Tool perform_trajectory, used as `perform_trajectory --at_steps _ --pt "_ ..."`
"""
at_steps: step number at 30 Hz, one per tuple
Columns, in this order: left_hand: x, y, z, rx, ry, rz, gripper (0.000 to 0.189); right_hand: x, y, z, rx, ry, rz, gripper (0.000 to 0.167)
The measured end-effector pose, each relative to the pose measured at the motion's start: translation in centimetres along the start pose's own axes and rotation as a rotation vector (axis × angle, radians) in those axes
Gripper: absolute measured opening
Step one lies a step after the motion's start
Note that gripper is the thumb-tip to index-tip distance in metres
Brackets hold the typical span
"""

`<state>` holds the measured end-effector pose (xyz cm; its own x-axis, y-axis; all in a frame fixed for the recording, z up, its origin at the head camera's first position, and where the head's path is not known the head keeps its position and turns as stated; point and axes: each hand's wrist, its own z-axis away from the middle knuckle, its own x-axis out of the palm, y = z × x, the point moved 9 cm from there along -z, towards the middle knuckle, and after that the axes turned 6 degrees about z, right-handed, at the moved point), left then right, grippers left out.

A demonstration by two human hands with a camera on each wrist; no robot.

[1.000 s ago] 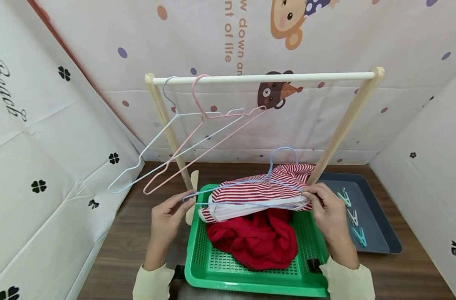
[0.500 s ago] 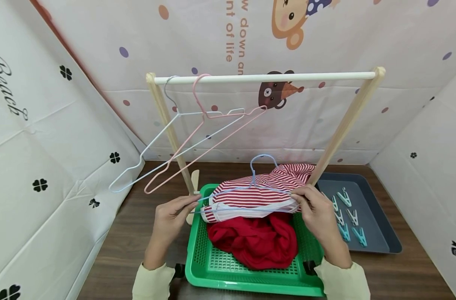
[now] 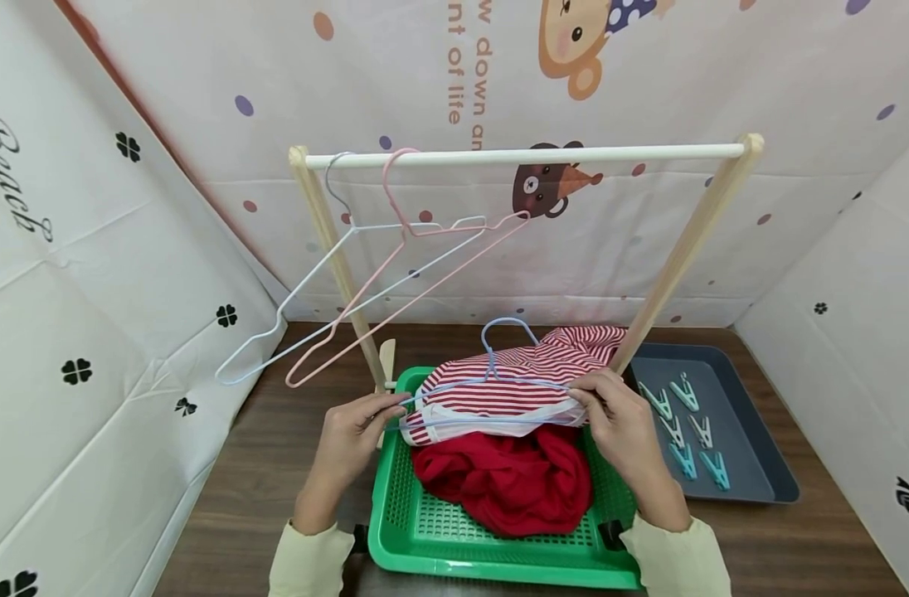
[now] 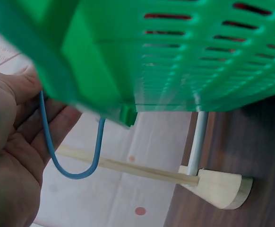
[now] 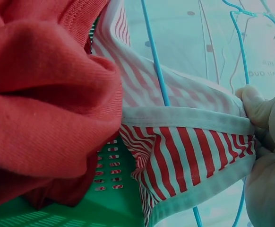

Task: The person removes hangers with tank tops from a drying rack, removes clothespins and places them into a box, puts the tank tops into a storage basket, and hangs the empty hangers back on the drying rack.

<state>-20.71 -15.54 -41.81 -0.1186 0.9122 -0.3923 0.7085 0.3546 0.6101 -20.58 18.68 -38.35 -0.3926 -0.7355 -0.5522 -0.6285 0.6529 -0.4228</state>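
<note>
In the head view, a light blue clothes hanger (image 3: 491, 365) lies over a red-and-white striped shirt (image 3: 499, 400), its hook toward the back. My left hand (image 3: 353, 435) pinches the hanger's left end; the left wrist view shows the rounded blue end (image 4: 76, 176) beside the fingers. My right hand (image 3: 622, 427) holds the hanger's right side together with the shirt's white-edged hem (image 5: 189, 116), where the wire passes at the thumb. Below the shirt, a crumpled red garment (image 3: 507, 485) lies in a green basket (image 3: 507, 568). The fingers' far sides are hidden.
A rack with a white rail (image 3: 604, 153) and wooden legs stands behind the basket. On its left hang a white hanger (image 3: 305, 269) and a pink hanger (image 3: 365, 286). To the right, a grey tray (image 3: 753, 452) bears several clothespins (image 3: 716, 470).
The blue hanger has shifted left and slightly toward me across the shirt. My right hand has moved left with it, revealing more clothespins. My left hand has moved slightly right.
</note>
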Motion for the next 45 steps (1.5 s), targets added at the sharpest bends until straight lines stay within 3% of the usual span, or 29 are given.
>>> perform_trajectory --at_steps 6,11,15,20,25,28,33,38,45 --pt "0.1 0.0 0.4 0.006 0.036 -0.032 0.028 0.1 -0.2 0.1 -0.024 0.008 -0.026 0.027" --pt "0.1 0.0 0.5 0.026 0.057 -0.02 0.029 0.1 -0.3 0.2 -0.045 0.009 -0.029 0.024" --pt "0.1 0.0 0.6 0.031 0.066 -0.006 0.03 0.3 0.4 0.4 0.005 -0.046 -0.022 0.028" --pt "0.1 0.1 0.7 0.035 0.069 -0.005 0.03 -0.1 1.8 1.2 0.13 -0.139 -0.017 0.031" --pt "0.0 0.1 0.8 0.041 0.081 -0.017 0.028 -1.5 3.2 2.4 0.214 -0.163 -0.005 0.028" --pt "-0.2 0.2 0.8 0.05 0.096 -0.027 0.027 -2.1 3.6 2.7 0.194 -0.149 -0.018 0.029" --pt "-0.4 0.2 0.9 0.067 0.111 -0.023 0.028 -2.8 3.9 2.7 0.193 -0.053 -0.035 0.032" --pt "-0.8 0.0 1.1 0.058 0.125 -0.007 0.029 -3.5 4.8 3.0 0.323 0.022 0.007 0.024" --pt "-1.8 -0.4 1.3 0.029 0.163 -0.002 0.029 -3.9 6.2 3.5 0.519 0.046 0.13 0.008"
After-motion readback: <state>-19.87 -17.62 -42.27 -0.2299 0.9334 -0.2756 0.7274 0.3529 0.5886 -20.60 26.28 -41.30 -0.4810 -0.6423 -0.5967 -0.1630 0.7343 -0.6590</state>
